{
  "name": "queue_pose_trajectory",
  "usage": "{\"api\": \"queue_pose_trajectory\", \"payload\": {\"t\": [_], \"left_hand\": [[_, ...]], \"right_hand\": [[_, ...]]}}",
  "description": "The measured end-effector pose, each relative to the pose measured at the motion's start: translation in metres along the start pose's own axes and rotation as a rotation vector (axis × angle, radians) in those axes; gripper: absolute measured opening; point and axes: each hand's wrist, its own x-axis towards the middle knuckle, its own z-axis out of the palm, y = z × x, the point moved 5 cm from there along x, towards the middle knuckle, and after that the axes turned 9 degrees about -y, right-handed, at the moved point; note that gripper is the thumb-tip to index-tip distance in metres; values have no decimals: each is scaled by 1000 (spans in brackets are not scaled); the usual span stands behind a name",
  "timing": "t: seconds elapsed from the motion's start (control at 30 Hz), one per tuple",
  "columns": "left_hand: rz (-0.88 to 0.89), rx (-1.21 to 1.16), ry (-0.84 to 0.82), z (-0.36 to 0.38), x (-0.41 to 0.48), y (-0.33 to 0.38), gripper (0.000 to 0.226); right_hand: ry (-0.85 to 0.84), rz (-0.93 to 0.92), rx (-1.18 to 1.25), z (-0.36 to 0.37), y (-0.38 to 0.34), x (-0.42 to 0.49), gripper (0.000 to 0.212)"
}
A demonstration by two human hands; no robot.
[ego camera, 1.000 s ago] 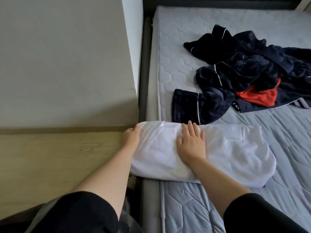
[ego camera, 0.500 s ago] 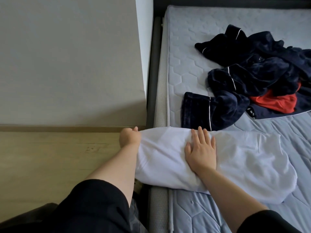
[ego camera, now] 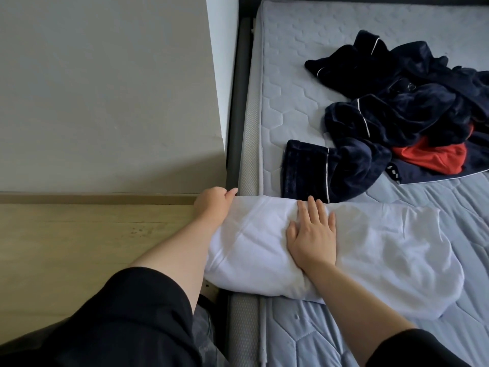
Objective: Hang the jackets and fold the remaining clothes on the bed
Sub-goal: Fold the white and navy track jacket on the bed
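Change: the left hand (ego camera: 213,203) lay looser a second ago and is now curled round the end of the white garment (ego camera: 383,250) that overhangs the mattress (ego camera: 291,75) edge; the right hand (ego camera: 312,234) stays put.
Right hand: flat, fingers spread, pressing the garment's middle.
White garment: folded into a long roll across the mattress's near part.
Hard to tell: the left fingertips are tucked out of sight, and the garment's type is unclear.
Navy robe pile (ego camera: 397,107): further up the mattress, cut off by the frame.
Red garment (ego camera: 431,157): mostly buried in that pile.
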Motion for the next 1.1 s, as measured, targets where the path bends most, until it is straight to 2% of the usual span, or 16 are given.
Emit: {"api": "queue_pose_trajectory", "payload": {"t": [0.1, 0.17, 0.23, 0.33, 0.37, 0.47, 0.53, 0.63, 0.7, 0.8, 0.87, 0.97, 1.1], "left_hand": [[-58, 118, 98, -5, -4, -3, 51], [-21, 158, 187, -7, -8, 1, 37], [148, 189, 285, -10, -14, 20, 23], [548, 74, 357, -9, -30, 67, 22], [638, 72, 306, -4, -36, 81, 24], [710, 259, -73, 29, -42, 104, 36], [676, 343, -198, 35, -40, 108, 44], [574, 217, -386, 24, -32, 107, 57], [534, 220, -507, 18, -30, 105, 59], [499, 328, -615, 10, -33, 106, 46], [448, 386, -672, 7, -34, 107, 37], [409, 470, -749, -1, -39, 111, 39], [390, 587, -788, -10, -56, 106, 50]], "right_hand": [[-7, -5, -8, 1, 0, 0, 67], [-5, -6, 12, 1, 0, 1, 65], [-9, -4, 33, 1, 1, 0, 61], [-16, -9, 34, -2, 0, 0, 60], [-11, -17, 52, -4, -1, -1, 59], [-1, -59, 176, -15, 5, -2, 54], [-42, -93, 181, -26, 16, 3, 52], [-125, -96, 3, -50, 40, 23, 49], [-276, -52, -63, -64, 59, 40, 52], [-585, -22, -117, -78, 78, 48, 57], [-703, -47, -158, -84, 80, 45, 60], [-805, -70, -322, -93, 73, 37, 66], [-837, -25, -417, -106, 74, 22, 56]]}}
